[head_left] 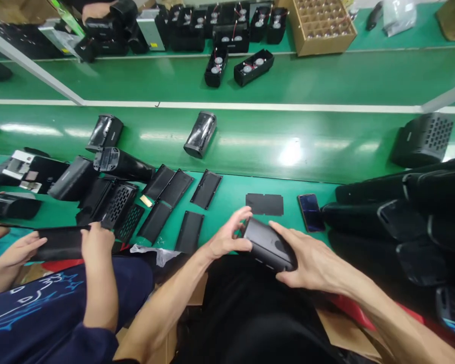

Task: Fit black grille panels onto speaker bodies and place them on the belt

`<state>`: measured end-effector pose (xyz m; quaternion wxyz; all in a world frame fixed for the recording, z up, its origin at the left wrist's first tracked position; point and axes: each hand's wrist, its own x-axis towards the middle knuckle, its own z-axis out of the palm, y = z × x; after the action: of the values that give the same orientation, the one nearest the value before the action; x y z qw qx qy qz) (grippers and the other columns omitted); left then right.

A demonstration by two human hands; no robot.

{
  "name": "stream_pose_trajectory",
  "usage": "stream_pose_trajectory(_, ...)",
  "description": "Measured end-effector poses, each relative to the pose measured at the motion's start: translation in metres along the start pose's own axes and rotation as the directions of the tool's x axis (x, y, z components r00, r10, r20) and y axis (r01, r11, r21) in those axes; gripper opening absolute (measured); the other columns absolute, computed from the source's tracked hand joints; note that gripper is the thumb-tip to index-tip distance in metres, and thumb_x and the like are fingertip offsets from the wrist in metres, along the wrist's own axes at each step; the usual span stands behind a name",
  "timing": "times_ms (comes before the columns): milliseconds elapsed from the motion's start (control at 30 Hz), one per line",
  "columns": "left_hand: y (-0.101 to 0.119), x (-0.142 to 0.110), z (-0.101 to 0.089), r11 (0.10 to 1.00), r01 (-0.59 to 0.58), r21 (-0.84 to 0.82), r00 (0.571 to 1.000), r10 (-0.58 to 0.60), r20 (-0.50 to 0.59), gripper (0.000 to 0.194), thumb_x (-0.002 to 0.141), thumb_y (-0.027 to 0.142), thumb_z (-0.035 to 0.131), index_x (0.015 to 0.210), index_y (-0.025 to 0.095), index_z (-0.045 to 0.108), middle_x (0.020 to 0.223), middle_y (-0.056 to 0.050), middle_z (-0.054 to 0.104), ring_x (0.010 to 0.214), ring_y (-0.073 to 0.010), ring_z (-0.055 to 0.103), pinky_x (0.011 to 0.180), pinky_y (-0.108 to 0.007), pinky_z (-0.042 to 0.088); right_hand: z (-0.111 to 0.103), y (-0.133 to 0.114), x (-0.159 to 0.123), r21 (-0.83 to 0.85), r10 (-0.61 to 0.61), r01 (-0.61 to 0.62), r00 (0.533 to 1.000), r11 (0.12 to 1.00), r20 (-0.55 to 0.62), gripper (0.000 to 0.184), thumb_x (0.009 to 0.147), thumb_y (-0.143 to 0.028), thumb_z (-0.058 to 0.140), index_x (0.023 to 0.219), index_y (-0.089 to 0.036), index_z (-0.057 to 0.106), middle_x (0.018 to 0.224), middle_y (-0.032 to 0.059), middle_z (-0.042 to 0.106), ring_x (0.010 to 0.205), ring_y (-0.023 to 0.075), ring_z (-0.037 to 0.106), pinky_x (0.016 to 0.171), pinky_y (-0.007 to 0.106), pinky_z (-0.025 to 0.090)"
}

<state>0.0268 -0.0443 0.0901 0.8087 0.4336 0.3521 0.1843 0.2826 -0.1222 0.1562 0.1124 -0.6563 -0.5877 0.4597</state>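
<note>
In the head view, a black speaker is held above my lap at the front edge of the bench. My right hand is wrapped round its right end, thumb below and fingers over the top. My left hand curls round the left end, with the thumb along the lower edge. A flat dark sheet lies on the bench just beyond the speaker. Several thin black panels lie left of my left hand. A phone rests beyond my right hand.
Black speaker cases crowd the bench at left, beside a co-worker's hands holding a black part. One wrapped speaker lies on the green conveyor. Dark cases are stacked at right. A divided cardboard box stands across.
</note>
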Motion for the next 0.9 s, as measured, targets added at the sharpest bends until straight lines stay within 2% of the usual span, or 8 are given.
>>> stream_pose_trajectory(67,-0.005,-0.007,-0.001,0.995,0.074,0.071,0.995,-0.079,0.064,0.091,0.068,0.052,0.088,0.147,0.029,0.05,0.14,-0.01,0.057,0.124,-0.0338,0.054,0.104,-0.046,0.043,0.006,0.005,-0.006,0.047,0.009,-0.011,0.998,0.999,0.061,0.107,0.052,-0.037,0.094,0.152,-0.037,0.057,0.118,0.0107,0.075,0.101,0.044,0.07,0.09,0.057,0.053)
stream_pose_trajectory(167,-0.018,-0.022,-0.005,0.995,0.103,0.0,0.995,-0.103,-0.003,0.083,0.071,0.052,0.083,0.143,0.025,0.051,0.123,-0.008,0.061,0.11,-0.0293,0.057,0.095,-0.04,0.046,0.013,0.027,-0.023,0.242,0.091,-0.092,0.996,0.966,0.015,0.102,0.055,-0.043,0.096,0.149,-0.041,0.058,0.135,0.008,0.071,0.118,0.045,0.066,0.1,0.057,0.05)
stream_pose_trajectory(267,-0.029,-0.033,-0.008,0.997,0.079,-0.018,0.994,-0.08,-0.069,0.084,0.071,0.056,0.081,0.142,0.025,0.048,0.126,-0.008,0.058,0.109,-0.029,0.056,0.095,-0.039,0.044,0.023,0.056,-0.045,0.435,0.201,-0.167,0.979,0.885,-0.033,0.099,0.066,-0.057,0.089,0.154,-0.034,0.05,0.148,0.0113,0.061,0.129,0.0422,0.06,0.103,0.052,0.051)
stream_pose_trajectory(367,-0.026,-0.039,-0.009,0.995,0.096,0.04,0.995,-0.096,0.011,0.093,0.069,0.057,0.083,0.147,0.027,0.043,0.134,-0.009,0.053,0.114,-0.0306,0.054,0.097,-0.04,0.043,0.04,0.071,-0.063,0.551,0.226,-0.15,0.971,0.821,-0.072,0.104,0.072,-0.065,0.082,0.16,-0.034,0.035,0.157,0.0136,0.051,0.137,0.0396,0.054,0.108,0.049,0.048)
stream_pose_trajectory(467,-0.016,-0.043,-0.008,0.993,0.106,0.061,0.993,-0.109,0.05,0.092,0.068,0.053,0.085,0.146,0.027,0.041,0.13,-0.009,0.054,0.11,-0.0293,0.053,0.093,-0.038,0.043,0.055,0.068,-0.074,0.586,0.27,-0.148,0.955,0.797,-0.126,0.098,0.077,-0.065,0.079,0.158,-0.037,0.031,0.163,0.0116,0.043,0.144,0.038,0.046,0.112,0.048,0.043)
stream_pose_trajectory(700,-0.026,-0.044,0.001,0.996,0.09,0.003,0.993,-0.09,-0.08,0.082,0.065,0.048,0.084,0.136,0.026,0.048,0.118,-0.005,0.057,0.103,-0.0261,0.053,0.089,-0.035,0.043,0.062,0.052,-0.07,0.621,0.379,-0.179,0.902,0.763,-0.207,0.073,0.075,-0.059,0.081,0.136,-0.03,0.054,0.141,0.0105,0.059,0.124,0.036,0.058,0.103,0.046,0.048)
stream_pose_trajectory(767,-0.032,-0.036,0.002,0.984,0.166,-0.058,0.975,-0.173,-0.139,0.075,0.066,0.044,0.083,0.132,0.027,0.05,0.11,-0.003,0.06,0.1,-0.0242,0.056,0.086,-0.033,0.043,0.063,0.054,-0.059,0.712,0.467,-0.245,0.874,0.658,-0.132,0.069,0.074,-0.061,0.081,0.131,-0.031,0.057,0.127,0.0084,0.066,0.112,0.0342,0.065,0.096,0.045,0.052)
stream_pose_trajectory(900,-0.036,-0.016,-0.003,0.894,0.425,-0.144,0.883,-0.445,-0.152,0.054,0.081,0.047,0.074,0.127,0.027,0.055,0.093,0.001,0.064,0.085,-0.0199,0.062,0.074,-0.03,0.046,0.057,0.06,-0.038,0.834,0.545,-0.455,0.805,0.311,0.236,0.07,0.076,-0.067,0.078,0.134,-0.034,0.054,0.1,0.0043,0.075,0.091,0.0318,0.074,0.084,0.046,0.056)
